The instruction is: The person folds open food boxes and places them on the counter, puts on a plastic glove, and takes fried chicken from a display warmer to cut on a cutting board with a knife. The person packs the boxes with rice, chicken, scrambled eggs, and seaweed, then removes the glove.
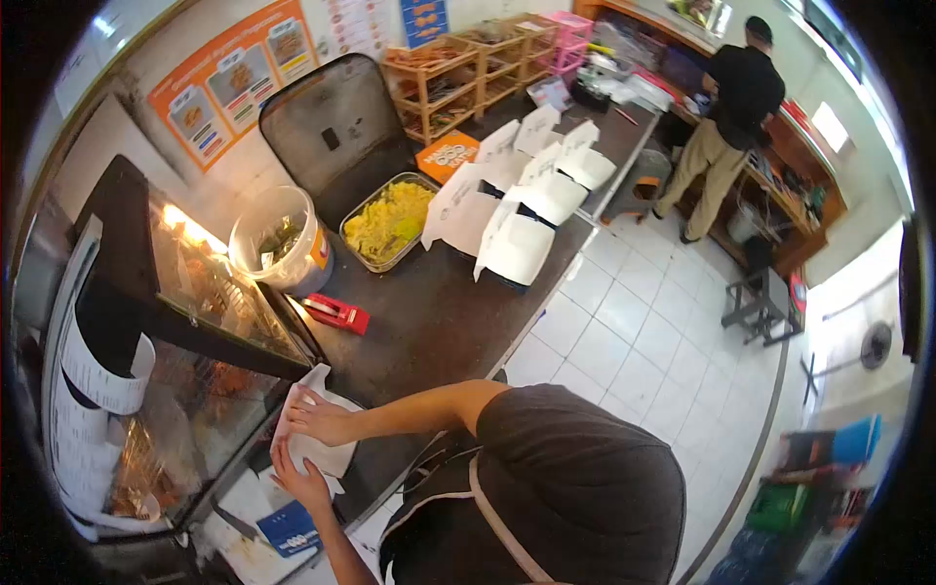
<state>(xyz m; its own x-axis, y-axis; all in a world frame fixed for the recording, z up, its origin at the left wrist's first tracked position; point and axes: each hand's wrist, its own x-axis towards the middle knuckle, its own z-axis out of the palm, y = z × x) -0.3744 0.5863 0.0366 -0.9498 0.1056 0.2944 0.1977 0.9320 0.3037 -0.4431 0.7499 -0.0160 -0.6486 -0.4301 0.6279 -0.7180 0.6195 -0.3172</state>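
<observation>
My right hand [327, 421] lies on a white cardboard box [330, 454] at the counter's edge, its fingers spread over the upper part. Lower down, my left hand [304, 482] touches the same box near its left side, with its fingers apart. Below the box a blue printed card or packet [290, 529] lies on a pale board [239, 548], next to a knife [234, 519]. A red tape dispenser [336, 315] lies on the dark counter [429, 336] above my hands.
A glass food display [219, 292] stands at the left. Along the counter are a plastic bucket [283, 242], a metal tray of yellow food [390, 220] and several open white boxes [515, 244]. A person in dark clothing [746, 88] stands by far shelves; a stool [759, 304] is at right.
</observation>
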